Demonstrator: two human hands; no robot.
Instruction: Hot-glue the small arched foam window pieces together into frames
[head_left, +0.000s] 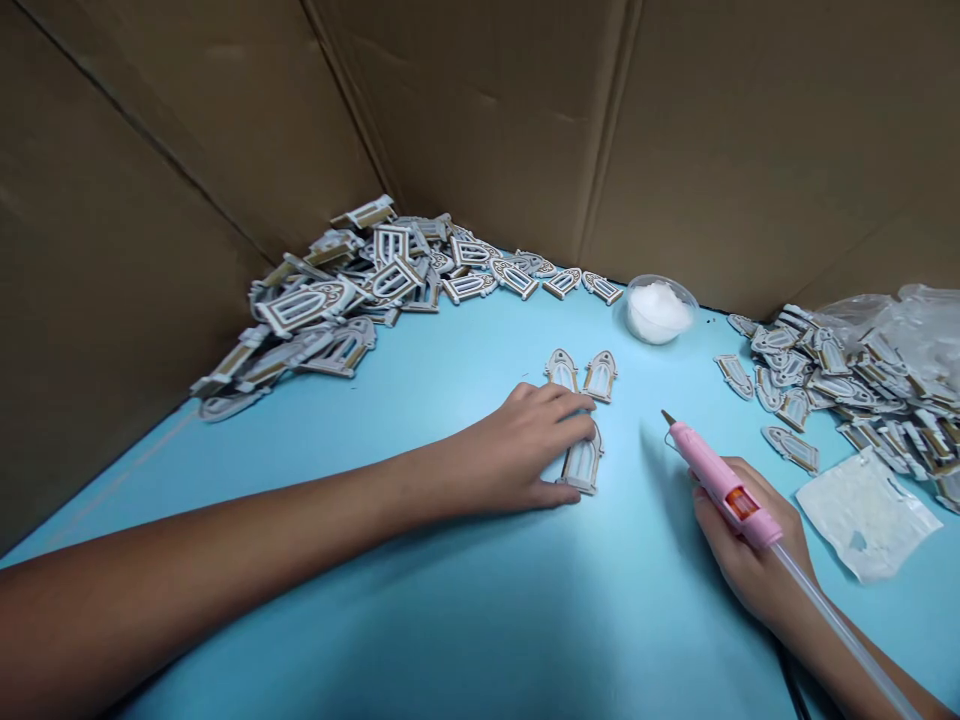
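Observation:
My left hand [536, 440] reaches in from the left, thumb and fingers closed around the edges of a small arched window piece [583, 468] that lies on the table. Just beyond the fingers are two similar arched pieces, the left one [561, 368] partly covered by the hand and the right one [601, 376] in plain sight. On the right, my right hand [757, 545] grips a pink hot glue gun [716, 475]. Its nozzle points up and left, above the blue surface, and a long clear glue stick [840, 630] sticks out of its back end.
A large heap of arched window pieces [390, 270] lies against the cardboard wall [487, 110]. A clear bowl of white material [660, 310] stands at the back. To the right are another heap of pieces [832, 365], a plastic bag [907, 320] and a white glue-marked sheet [866, 515].

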